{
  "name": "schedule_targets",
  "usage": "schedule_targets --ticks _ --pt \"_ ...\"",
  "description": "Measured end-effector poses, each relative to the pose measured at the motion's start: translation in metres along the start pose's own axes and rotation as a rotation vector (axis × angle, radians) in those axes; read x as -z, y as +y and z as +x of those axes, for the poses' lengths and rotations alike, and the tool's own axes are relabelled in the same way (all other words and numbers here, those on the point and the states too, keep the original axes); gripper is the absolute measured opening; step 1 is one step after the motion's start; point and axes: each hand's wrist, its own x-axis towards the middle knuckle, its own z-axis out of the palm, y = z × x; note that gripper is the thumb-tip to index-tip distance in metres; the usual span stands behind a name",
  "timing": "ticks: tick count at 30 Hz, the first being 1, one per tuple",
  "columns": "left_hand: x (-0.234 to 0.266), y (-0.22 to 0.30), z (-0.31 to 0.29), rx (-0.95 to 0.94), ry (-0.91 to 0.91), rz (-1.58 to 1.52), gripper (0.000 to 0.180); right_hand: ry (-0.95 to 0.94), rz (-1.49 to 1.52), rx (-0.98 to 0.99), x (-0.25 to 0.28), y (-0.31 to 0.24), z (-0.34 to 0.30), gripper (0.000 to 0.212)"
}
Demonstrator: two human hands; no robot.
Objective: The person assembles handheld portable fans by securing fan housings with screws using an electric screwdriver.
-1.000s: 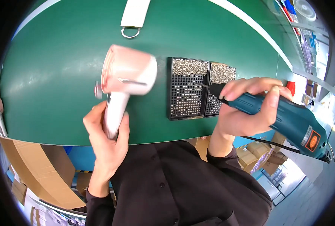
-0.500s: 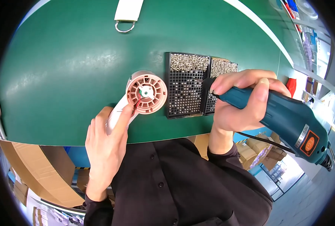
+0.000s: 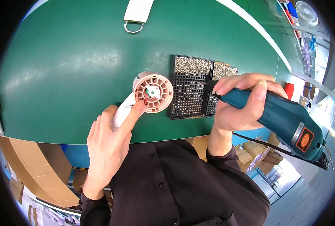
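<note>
My left hand (image 3: 111, 139) is closed around the white handle of what looks like a hair dryer body (image 3: 124, 113). Its round pink end (image 3: 167, 98), with spokes and a white hub (image 3: 152, 91), faces up. The left index fingertip rests on the rim beside short red wires (image 3: 145, 101); their lower ends are hidden under the finger. My right hand (image 3: 243, 100) wraps around a teal electric screwdriver (image 3: 284, 118). The screwdriver's dark nose points left over two black screw trays (image 3: 188, 117), apart from the dryer body.
Rows of small screws fill the tray holes, with loose screws (image 3: 193, 64) heaped at the far ends. A white strap with a metal ring (image 3: 134, 28) lies farther back on the green table (image 3: 73, 86). A black cord (image 3: 263, 142) runs below my right hand. Cardboard boxes (image 3: 35, 165) stand below the table edge.
The whole view has shifted slightly, so the table things sit a little farther right. My left index finger has moved forward a little over the wires. Both hands keep their hold.
</note>
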Motion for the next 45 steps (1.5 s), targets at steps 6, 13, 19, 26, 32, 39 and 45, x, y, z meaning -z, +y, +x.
schedule_targets --ticks 6,13,19,26,32,39,45 --pt "-0.003 0.002 0.004 -0.055 0.009 0.031 0.070 0.067 0.271 -0.095 0.002 -0.015 0.004 0.020" --pt "-0.004 0.002 0.006 -0.078 0.002 0.030 0.073 -0.239 0.428 -0.039 -0.002 -0.060 0.001 0.033" --pt "-0.007 -0.002 0.002 -0.075 0.017 0.013 0.074 -0.390 0.447 -0.048 -0.019 -0.063 -0.016 0.028" --pt "-0.009 -0.004 0.002 -0.096 0.023 0.017 0.078 -0.429 0.355 -0.037 -0.020 -0.064 -0.017 0.026" --pt "-0.011 -0.005 0.002 -0.116 0.042 -0.001 0.078 -0.413 0.379 -0.022 -0.023 -0.068 -0.017 0.027" --pt "-0.010 -0.007 0.002 -0.107 0.029 0.020 0.078 -0.485 0.334 -0.078 -0.026 -0.065 -0.018 0.025" --pt "-0.013 -0.008 0.003 -0.118 0.032 0.009 0.077 -0.485 0.333 0.059 -0.031 -0.048 -0.038 0.024"
